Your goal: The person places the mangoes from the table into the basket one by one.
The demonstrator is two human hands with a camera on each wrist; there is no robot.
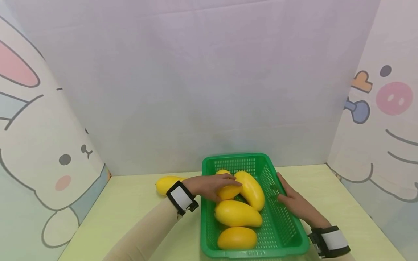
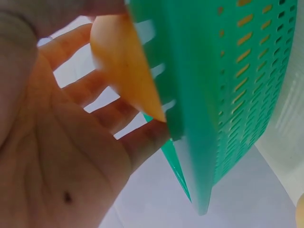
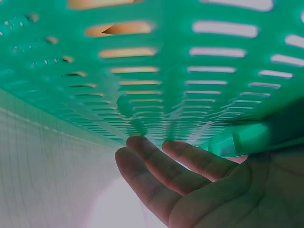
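A green basket (image 1: pixel 295 243) with slotted walls holds several yellow mangoes. Over its left rim reaches my left hand (image 1: pixel 213 185), its fingers around a mango (image 1: pixel 230 193) in the back left part; the left wrist view shows this mango (image 2: pixel 121 66) against the fingers. Beside it lies a slanted mango (image 1: pixel 251 191), with another mango (image 1: pixel 237 214) and a front mango (image 1: pixel 237 238) nearer me. My right hand (image 1: pixel 295 203) holds the basket's right rim, thumb over the edge. Below, in the right wrist view, its fingers (image 3: pixel 156 175) lie along the slotted outer wall.
On the pale yellow table (image 1: pixel 130 217), left of the basket, lies one more mango (image 1: pixel 166 185), partly behind my left wrist. A plain back wall (image 1: pixel 196 90) rises close behind the basket. Side panels with cartoon animals stand left and right.
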